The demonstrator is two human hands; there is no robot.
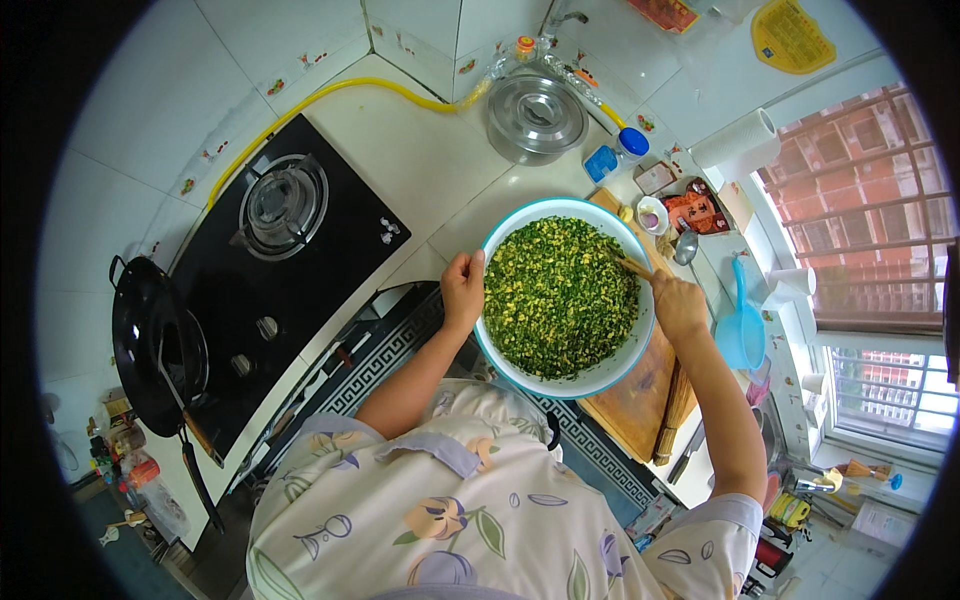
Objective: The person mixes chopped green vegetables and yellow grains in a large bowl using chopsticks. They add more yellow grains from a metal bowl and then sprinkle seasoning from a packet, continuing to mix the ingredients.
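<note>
A large white enamel basin with a blue-green rim (525,387) stands before me, partly over a wooden cutting board (626,405). Chopped greens mixed with yellow bits, probably egg (559,300), fill much of it. My left hand (463,291) grips the basin's left rim, thumb on top. At the right rim, my right hand (677,304) is closed around wooden chopsticks (634,266), whose tips are in the greens at the upper right. Below that hand, a bundled straw brush (675,412) lies along the board's right edge.
Left is a black gas stove (300,300) with a black wok (150,345). Behind the basin stands a lidded steel pot (537,116). A steel spoon (685,247), a light-blue plastic ladle (741,330) and a knife (686,454) lie on the right. A yellow hose (360,81) runs along the wall.
</note>
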